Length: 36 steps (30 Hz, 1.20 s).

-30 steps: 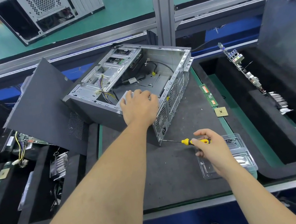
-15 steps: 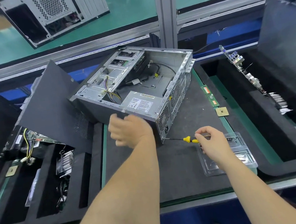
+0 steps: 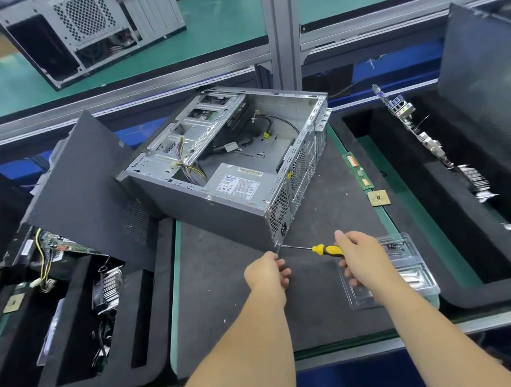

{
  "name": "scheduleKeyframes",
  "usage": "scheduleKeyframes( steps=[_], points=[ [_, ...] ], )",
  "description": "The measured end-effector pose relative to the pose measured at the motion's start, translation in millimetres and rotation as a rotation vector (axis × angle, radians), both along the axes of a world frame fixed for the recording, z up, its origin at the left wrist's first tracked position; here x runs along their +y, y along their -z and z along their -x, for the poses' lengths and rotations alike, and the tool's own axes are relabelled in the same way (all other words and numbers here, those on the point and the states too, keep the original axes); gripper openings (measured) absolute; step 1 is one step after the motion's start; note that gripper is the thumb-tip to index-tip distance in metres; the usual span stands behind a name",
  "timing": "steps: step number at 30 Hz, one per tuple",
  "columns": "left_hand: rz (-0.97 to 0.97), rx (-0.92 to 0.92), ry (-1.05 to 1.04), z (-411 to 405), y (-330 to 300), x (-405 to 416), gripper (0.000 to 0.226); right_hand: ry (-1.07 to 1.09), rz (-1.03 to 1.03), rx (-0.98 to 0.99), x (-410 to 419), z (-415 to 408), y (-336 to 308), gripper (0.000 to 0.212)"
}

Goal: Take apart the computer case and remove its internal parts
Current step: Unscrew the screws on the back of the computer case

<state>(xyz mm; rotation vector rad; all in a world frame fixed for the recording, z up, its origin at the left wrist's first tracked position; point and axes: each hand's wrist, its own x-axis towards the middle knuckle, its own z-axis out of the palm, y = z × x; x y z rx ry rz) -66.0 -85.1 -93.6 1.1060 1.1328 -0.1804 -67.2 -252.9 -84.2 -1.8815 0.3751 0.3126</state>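
Yellow screwdriver [image 3: 326,250] gripped in right hand [image 3: 361,257], tip at case [image 3: 232,177] bottom rear corner on mat; left hand [image 3: 266,274] curled by tip, contents unclear. Risk: loosened screw drops, rolls away.

An electronics disassembly workshop: green benches [image 3: 217,13], foam sorting trays [image 3: 420,269] (boards inside), another opened case [image 3: 89,30].

One head-worn camera looks steeply down, close over the workbench [image 3: 326,297].
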Motion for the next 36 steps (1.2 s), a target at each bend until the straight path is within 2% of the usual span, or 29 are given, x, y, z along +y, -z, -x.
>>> scheduleKeyframes(
  steps=[2, 6, 9, 14, 17, 20, 22, 27, 29, 34, 36],
  points=[
    [0.031, -0.034, -0.075, 0.0, 1.3, -2.5, 0.006, -0.010, 0.021, 0.003, -0.7, 0.2, 1.6, 0.036],
    [0.013, -0.062, -0.049, 4.8, 9.6, -9.5, 0.008, -0.018, 0.017, -0.124, -1.9, 3.7, -0.3, 0.012],
    [0.044, -0.114, -0.039, 10.3, 17.5, -5.9, 0.004, -0.011, -0.005, -0.193, -1.7, 6.0, -3.3, 0.009],
    [0.078, -0.138, -0.009, 10.5, 17.2, 0.6, 0.008, -0.026, -0.100, -0.188, -3.9, 4.7, -4.1, 0.023],
    [0.071, -0.133, 0.014, 9.3, 15.3, -1.5, 0.007, -0.017, -0.051, -0.110, -1.3, 0.9, -5.7, 0.007],
    [0.080, -0.136, 0.005, 8.7, 16.9, 0.2, 0.009, -0.011, -0.002, 0.013, -1.4, -2.6, -5.1, 0.034],
    [0.081, -0.132, -0.011, 8.6, 17.1, 0.5, 0.008, -0.023, 0.034, 0.019, -2.0, -3.1, -3.8, 0.037],
    [0.038, -0.122, -0.120, 6.5, 17.8, -11.7, 0.006, -0.009, -0.002, -0.091, -3.3, 0.2, -1.8, 0.012],
    [0.039, -0.124, -0.171, 4.5, 16.9, -17.0, 0.006, -0.004, 0.005, -0.142, -4.5, 1.8, -2.0, 0.007],
    [0.211, -0.155, -0.261, 2.7, 9.0, -27.3, 0.011, -0.007, -0.050, -0.179, -5.6, -0.9, -3.0, 0.019],
    [0.287, -0.180, -0.284, 4.2, 6.5, -31.5, 0.013, -0.005, -0.077, -0.178, -3.8, -3.8, -3.2, 0.018]
  ],
)
